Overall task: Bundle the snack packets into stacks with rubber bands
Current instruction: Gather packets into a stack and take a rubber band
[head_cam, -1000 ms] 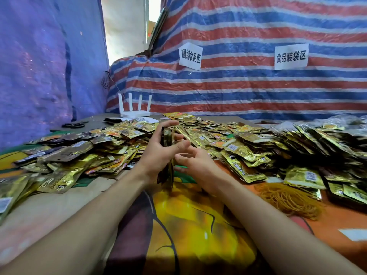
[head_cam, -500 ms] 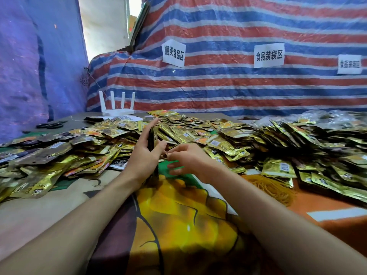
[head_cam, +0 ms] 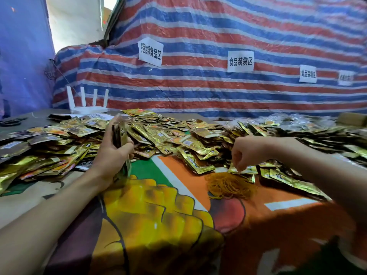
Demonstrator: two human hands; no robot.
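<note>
Snack packets [head_cam: 190, 144]: predominantly metallic gold, with some brown and orange faces and small white barcode patches; the upright stack [head_cam: 120, 135] shows dark brown and gold edges, and the rubber bands [head_cam: 230, 185] are orange-yellow. Tarpaulin [head_cam: 218, 26]: horizontal red, blue and white stripes, carrying white paper labels [head_cam: 150, 51] printed with black characters; the sheet [head_cam: 19, 56] at left is plain blue-violet. Router [head_cam: 87, 110]: white; table cover [head_cam: 178, 215]: printed in orange, yellow, green and dark purple areas with white bands and black outlines.
</note>
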